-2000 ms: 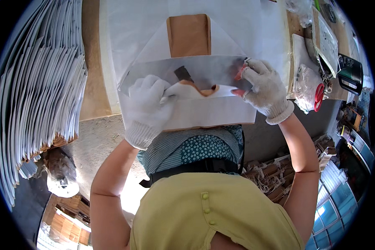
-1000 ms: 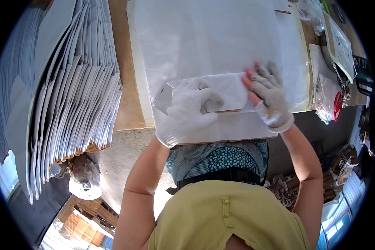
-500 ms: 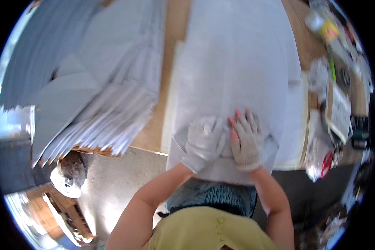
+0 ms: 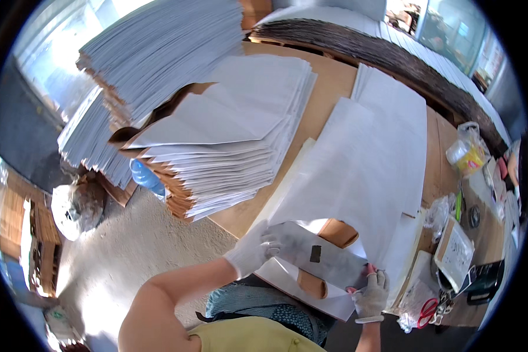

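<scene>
A tall stack (image 4: 217, 141) of white bags fills the table's (image 4: 328, 76) left side and overhangs its near edge, while the right edge is crowded with a plastic bag (image 4: 466, 152), a box (image 4: 454, 252) and red scissors (image 4: 428, 311). Between them, at the near edge, the left hand (image 4: 255, 249) pinches one end of a grey flap (image 4: 320, 255) and the right hand (image 4: 372, 290) pinches the other. The flap's long axis slants down toward the right across the white bag (image 4: 358, 176), whose length runs away up the bare middle of the table.

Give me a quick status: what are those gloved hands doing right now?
Left hand and right hand each grip an end of a folded white paper bag. Bag lifted over paper sheets. Bag stack to the left, apart.
</scene>
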Tool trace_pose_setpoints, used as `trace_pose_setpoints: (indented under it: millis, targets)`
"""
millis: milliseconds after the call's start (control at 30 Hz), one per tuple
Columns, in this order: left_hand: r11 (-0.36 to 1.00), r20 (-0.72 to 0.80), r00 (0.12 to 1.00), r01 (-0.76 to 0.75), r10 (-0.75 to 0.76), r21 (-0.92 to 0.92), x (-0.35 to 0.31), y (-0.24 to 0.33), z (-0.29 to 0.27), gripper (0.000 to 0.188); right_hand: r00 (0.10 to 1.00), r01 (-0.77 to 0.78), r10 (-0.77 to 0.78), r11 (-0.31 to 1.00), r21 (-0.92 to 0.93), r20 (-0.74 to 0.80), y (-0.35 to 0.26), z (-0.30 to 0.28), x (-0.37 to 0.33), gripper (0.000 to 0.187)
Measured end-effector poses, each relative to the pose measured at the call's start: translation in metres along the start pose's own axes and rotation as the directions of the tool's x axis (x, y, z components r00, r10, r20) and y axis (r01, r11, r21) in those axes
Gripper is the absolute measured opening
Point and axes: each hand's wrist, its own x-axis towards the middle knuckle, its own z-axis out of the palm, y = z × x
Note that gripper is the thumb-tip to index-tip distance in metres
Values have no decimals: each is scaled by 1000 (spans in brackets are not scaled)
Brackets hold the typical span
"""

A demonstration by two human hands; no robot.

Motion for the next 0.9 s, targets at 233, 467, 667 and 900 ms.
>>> trace_pose_setpoints:
  millis: [233, 467, 667, 900]
  targets:
    - [967, 121, 993, -26, -5, 252, 10, 39, 21, 63, 856, -513, 398, 583, 630, 329, 72, 27, -1, 32]
    - [976, 88, 982, -175, 165, 131, 42, -31, -21, 40, 887, -433, 416, 608, 666, 198, 55, 36, -22, 12]
    - [698, 224, 866, -494, 446, 519, 3, 76, 57, 41, 923, -366, 217, 242, 899, 318, 160, 74, 4, 8]
    - [-465, 565, -34, -611, 824, 640, -101, 289, -4, 19, 883, -279, 430, 160, 947, 188, 98, -11, 55, 35]
